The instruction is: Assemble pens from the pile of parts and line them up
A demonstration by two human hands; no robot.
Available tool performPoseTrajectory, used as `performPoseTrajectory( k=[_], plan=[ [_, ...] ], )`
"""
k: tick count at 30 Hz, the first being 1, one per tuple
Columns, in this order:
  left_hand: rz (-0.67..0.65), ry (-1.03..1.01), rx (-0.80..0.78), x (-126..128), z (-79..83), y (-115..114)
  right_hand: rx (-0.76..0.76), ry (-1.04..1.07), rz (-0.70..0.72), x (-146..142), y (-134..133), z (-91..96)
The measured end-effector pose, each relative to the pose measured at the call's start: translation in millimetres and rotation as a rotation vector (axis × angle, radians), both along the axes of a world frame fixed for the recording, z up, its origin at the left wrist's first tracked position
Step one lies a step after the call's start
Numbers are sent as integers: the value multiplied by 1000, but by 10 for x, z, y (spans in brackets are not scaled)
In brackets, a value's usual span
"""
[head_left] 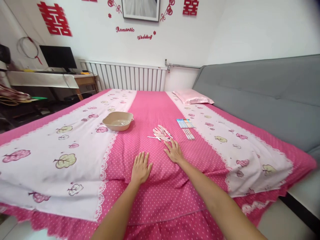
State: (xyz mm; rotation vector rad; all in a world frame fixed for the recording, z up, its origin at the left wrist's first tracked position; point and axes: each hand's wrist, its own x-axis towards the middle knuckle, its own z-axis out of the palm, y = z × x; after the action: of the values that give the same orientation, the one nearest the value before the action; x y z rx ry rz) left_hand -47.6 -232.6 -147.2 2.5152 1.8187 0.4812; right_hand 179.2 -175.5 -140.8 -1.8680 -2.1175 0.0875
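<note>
Just ahead and left of the nearer right hand (174,151) lie sticks (161,134) at mixed angles, perhaps touching its fingertips; the left hand (140,167) rests farther back, both spread, empty.

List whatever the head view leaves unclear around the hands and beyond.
In the head view:
Right hand: contact with the loose sticks, too small to tell.
Lined-up sticks: any markings, too small.
Beige basin: pale marks inside, too faint.
Framed picture: cut off by the top edge.
</note>
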Motion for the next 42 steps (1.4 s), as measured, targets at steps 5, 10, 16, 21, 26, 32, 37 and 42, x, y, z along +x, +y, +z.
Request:
performPoseTrajectory(
  k=[5, 10, 16, 21, 26, 32, 37, 42],
  plan=[
    [-1, 14, -6, -11, -35, -17, -1, 2, -2, 6, 24, 2],
    [-3, 36, -31, -2, -30, 3, -6, -1, 10, 21, 34, 12],
    [5, 56, -80, 9, -12, 42, -7, -5, 14, 35, 33, 17],
    [18, 93, -133, 7, 17, 76, -11, 1, 9, 42, 37, 17],
    [43, 136, -182, 19, 14, 124, -23, 3, -6, 40, 54, 11],
    [63, 160, -212, 42, 3, 155, -37, -6, -8, 54, 77, -4],
    [77, 172, -233, 57, 37, 147, -30, -5, 2, 74, 74, -19],
    [94, 201, -262, 72, 72, 162, -21, 16, 9, 90, 71, -28]
  ],
)
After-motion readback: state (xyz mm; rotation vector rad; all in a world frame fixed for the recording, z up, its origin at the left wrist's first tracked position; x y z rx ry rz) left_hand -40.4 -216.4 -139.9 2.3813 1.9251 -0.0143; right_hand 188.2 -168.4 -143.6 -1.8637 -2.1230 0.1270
